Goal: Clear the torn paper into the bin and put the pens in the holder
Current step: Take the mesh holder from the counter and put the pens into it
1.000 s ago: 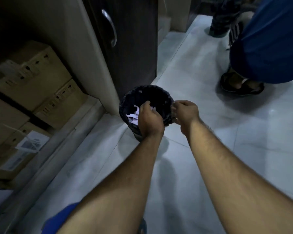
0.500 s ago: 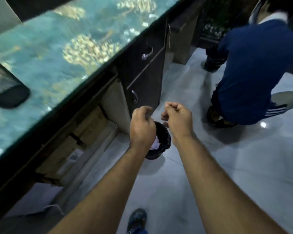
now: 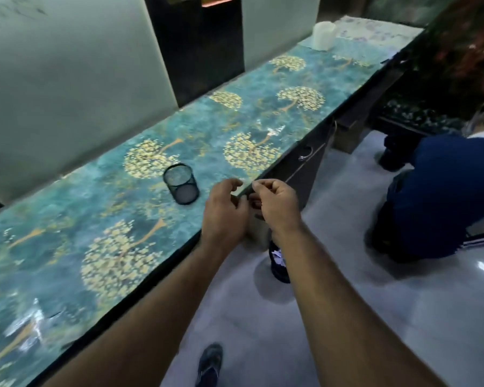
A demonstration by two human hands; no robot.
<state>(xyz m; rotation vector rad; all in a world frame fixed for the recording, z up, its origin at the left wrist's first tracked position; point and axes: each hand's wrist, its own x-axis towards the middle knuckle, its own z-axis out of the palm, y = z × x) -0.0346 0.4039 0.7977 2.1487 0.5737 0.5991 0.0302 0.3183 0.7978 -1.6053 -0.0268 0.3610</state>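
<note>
A black mesh pen holder [image 3: 180,184] stands empty on the teal counter [image 3: 101,208] with its gold tree pattern. The black bin [image 3: 277,265] sits on the floor below the counter's edge, with white torn paper [image 3: 277,254] inside; my right forearm hides part of it. My left hand [image 3: 225,212] hovers over the counter's front edge, fingers loosely apart and holding nothing. My right hand [image 3: 277,201] is just beside it, almost touching, with fingers curled in and thumb against the forefinger; nothing shows in it. No pens are clearly visible.
A person in a blue top [image 3: 442,196] crouches on the grey tiled floor [image 3: 375,317] to the right. Dark drawers [image 3: 305,166] run under the counter. A white cylinder [image 3: 323,34] stands at its far end. My shoe [image 3: 210,364] is below.
My view has risen from the bin on the floor up to the counter top. Both hands lifted away from the bin's mouth to the counter's edge, leaving the paper in the bin.
</note>
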